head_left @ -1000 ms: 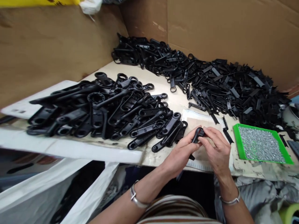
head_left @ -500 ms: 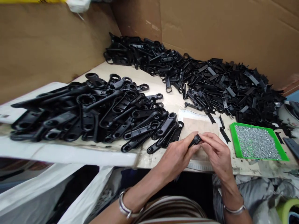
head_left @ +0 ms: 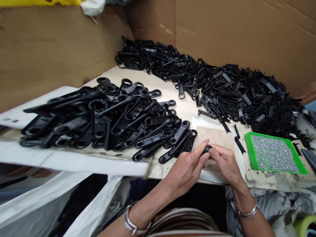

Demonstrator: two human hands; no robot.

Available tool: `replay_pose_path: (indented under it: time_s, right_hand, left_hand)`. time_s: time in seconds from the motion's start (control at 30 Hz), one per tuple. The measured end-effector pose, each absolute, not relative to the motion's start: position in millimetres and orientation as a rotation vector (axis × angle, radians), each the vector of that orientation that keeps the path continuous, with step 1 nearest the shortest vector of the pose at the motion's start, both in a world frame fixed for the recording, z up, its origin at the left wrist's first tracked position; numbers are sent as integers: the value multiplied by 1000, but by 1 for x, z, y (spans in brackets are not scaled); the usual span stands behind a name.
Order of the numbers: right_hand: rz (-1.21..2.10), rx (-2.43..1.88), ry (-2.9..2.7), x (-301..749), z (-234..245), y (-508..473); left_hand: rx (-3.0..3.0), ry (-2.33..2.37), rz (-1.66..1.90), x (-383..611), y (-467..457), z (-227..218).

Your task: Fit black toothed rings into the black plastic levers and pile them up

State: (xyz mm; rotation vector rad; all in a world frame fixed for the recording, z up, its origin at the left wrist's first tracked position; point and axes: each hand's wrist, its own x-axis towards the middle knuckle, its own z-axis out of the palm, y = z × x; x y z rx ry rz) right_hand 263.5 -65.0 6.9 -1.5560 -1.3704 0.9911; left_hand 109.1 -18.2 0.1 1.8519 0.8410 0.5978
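Between my two hands is a small black plastic part (head_left: 206, 149), mostly covered by my fingers, so its full shape is hidden. My left hand (head_left: 188, 167) grips it from the left between thumb and forefinger. From the right, my right hand (head_left: 225, 163) pinches at its other side with thumb and fingertips. Both hands are over a worn pad (head_left: 217, 135) near the table's front edge. Just left of them lies a heap of black plastic handle-shaped parts with ring ends (head_left: 150, 138). To the right, a green tray (head_left: 253, 158) holds many small silvery metal pins.
A long pile of smaller black plastic pieces (head_left: 247, 92) runs along the cardboard wall (head_left: 234, 36) at the back. Two thin black pieces (head_left: 239, 144) lie between the pad and the tray. A pale bowl (head_left: 304, 125) stands at the far right.
The black part has turned in my fingers: its ridged side showed before, and now a smooth rounded side shows. The whole view has shifted slightly, with the scene appearing further right.
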Motion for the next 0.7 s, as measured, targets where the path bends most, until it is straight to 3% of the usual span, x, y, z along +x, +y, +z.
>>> replay_pose_path:
  time_s: [0.23,0.37,0.57,0.7]
  right_hand:
    - [853,-1623,-1604,263,26,-60]
    - [879,-1716,-1941,292,38,-48]
    - [-75,-2517,-1972,385,51,1]
    - [-166,-2602,-1978,411,43,25]
  left_hand:
    - [1885,788,808,102,-14,1]
    - [2358,821,1100,97,-16,-6]
    - [2898,1029,1244,86,-6,-3]
    - [2999,1316,1151,78,12,-3]
